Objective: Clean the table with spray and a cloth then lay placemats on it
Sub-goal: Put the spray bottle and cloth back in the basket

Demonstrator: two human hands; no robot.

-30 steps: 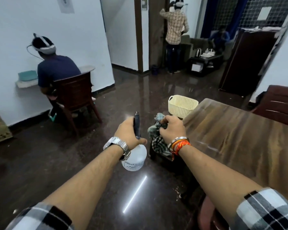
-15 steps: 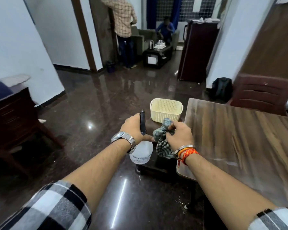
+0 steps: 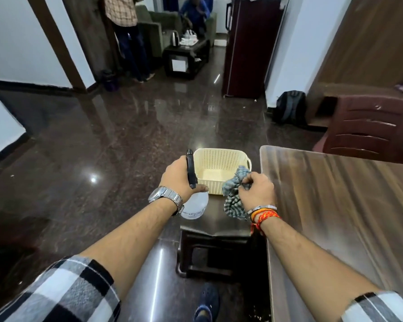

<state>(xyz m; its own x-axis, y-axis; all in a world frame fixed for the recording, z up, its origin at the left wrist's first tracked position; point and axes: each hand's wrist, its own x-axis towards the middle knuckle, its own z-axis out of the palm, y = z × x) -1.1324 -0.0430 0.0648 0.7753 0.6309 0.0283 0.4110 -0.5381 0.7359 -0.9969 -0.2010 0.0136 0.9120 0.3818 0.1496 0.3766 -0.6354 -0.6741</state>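
Note:
My left hand (image 3: 177,177) grips a spray bottle (image 3: 194,205) with a black trigger head and a clear round body, held over a dark stool (image 3: 214,231). My right hand (image 3: 256,190) is closed on a crumpled checked cloth (image 3: 233,201), blue-grey and white, hanging just left of the table's edge. The wooden table (image 3: 340,217) with a glossy brown top fills the right side. No placemats are in view.
A cream plastic basket (image 3: 216,169) stands on the stool beyond my hands. A maroon chair (image 3: 368,129) sits behind the table. A black backpack (image 3: 290,106) leans on the wall, next to a dark fridge (image 3: 249,45). Two people are at the far end, by a low table.
My view has swung right, so the seated person on the left is gone and more of the table shows. Both hands keep their grips and have shifted toward the basket.

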